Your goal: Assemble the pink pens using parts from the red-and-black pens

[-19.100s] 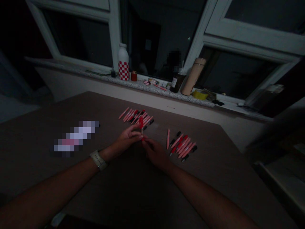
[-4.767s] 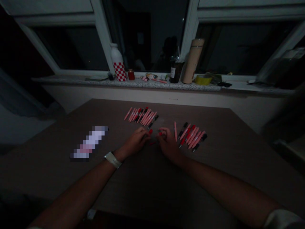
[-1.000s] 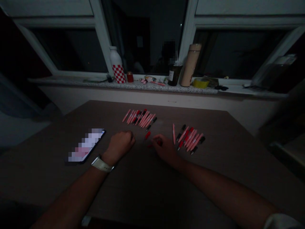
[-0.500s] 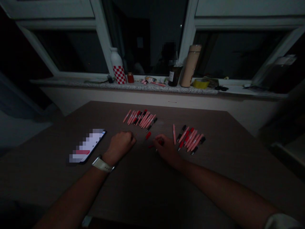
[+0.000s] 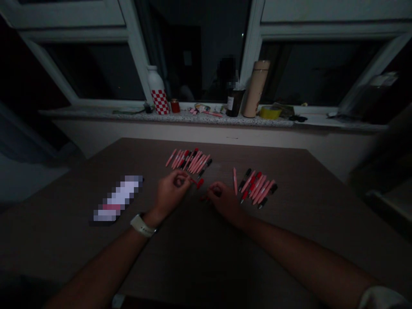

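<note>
The red piece [image 5: 200, 183], which looks like a pen's cap end, is on or just above the desk [image 5: 180, 257] between the two hands, beside the left fingertips. The left hand [image 5: 167, 195] is curled, its thumb and forefinger drawn close together; a thin red length seems to run from their tips towards the piece, but I cannot tell whether it is gripped. The right hand [image 5: 225, 204] makes a loose ring of thumb and fingers, with a second red piece [image 5: 203, 198] at its tips; whether it is held or merely touched cannot be told. Handling such small parts well likely calls for a light pinch near the middle, both wrists resting low, and slow fingertip turns that keep clear of the left group of pens [image 5: 195, 163] and right group of pens [image 5: 255, 187]. Dim light blurs the red pieces' ends and outlines, the curled fingers hide the inner contacts, the phone [image 5: 117, 197] shows mostly as coarse blocks, and the forearms leave the view along the lower part.
</note>
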Action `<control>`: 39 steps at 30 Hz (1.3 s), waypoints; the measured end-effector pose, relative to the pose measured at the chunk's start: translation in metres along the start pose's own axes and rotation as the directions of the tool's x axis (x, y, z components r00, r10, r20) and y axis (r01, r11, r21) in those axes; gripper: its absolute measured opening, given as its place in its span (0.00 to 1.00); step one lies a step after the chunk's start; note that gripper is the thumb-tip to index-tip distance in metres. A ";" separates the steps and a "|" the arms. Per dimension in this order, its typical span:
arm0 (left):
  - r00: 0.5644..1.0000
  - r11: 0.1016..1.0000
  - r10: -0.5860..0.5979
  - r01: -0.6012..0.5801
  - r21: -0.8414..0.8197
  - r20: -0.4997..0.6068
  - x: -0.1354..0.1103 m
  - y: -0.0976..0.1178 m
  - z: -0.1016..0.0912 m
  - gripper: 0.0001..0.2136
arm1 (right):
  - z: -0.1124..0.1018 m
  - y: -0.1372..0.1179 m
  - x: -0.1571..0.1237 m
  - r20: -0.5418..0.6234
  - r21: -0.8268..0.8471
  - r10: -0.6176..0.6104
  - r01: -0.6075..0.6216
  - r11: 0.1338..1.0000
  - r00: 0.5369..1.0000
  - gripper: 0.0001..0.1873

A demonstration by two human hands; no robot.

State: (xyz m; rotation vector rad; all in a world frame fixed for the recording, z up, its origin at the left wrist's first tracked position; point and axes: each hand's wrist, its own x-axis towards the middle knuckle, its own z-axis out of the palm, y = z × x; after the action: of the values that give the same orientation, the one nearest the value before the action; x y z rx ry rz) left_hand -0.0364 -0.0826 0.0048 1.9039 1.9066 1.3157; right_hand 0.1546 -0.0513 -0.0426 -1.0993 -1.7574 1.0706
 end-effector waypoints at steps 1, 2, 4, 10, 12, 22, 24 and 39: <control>1.000 0.999 -0.007 0.007 -0.054 -0.001 -0.001 0.000 0.004 0.09 | 0.000 -0.001 0.000 0.003 -0.004 -0.005 0.005 1.000 1.000 0.04; 1.000 0.995 -0.009 0.009 -0.100 -0.002 -0.002 0.000 0.007 0.09 | 0.000 -0.001 0.000 0.007 -0.005 -0.012 0.012 1.000 1.000 0.04; 1.000 0.985 -0.008 0.009 -0.170 0.004 -0.004 0.001 0.013 0.10 | 0.000 -0.002 -0.001 0.022 0.007 -0.017 0.017 1.000 1.000 0.05; 0.999 0.943 -0.031 0.026 -0.331 -0.009 -0.005 0.003 0.018 0.08 | 0.001 0.000 -0.001 0.031 -0.017 -0.046 0.047 0.999 0.998 0.03; 0.999 0.927 -0.041 0.026 -0.375 -0.033 -0.005 0.004 0.017 0.08 | 0.001 0.001 0.000 0.020 -0.025 -0.050 0.051 0.998 0.999 0.03; 0.996 0.895 -0.047 0.007 -0.446 -0.078 -0.003 0.000 0.018 0.06 | 0.002 0.004 0.001 0.012 0.010 -0.050 0.050 0.999 0.999 0.03; 0.996 0.890 -0.044 0.005 -0.456 -0.077 -0.003 0.000 0.019 0.07 | 0.003 0.005 0.001 0.016 0.016 -0.054 0.054 0.998 0.998 0.04; 0.993 0.890 -0.051 -0.004 -0.457 -0.106 -0.003 0.002 0.017 0.07 | 0.003 0.009 0.002 0.044 0.036 -0.074 0.073 0.997 0.996 0.04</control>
State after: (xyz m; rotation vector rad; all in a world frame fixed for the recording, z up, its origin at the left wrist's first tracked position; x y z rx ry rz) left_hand -0.0229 -0.0774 -0.0056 1.5904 1.4766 1.7148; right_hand 0.1533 -0.0477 -0.0520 -0.9891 -1.7942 1.0845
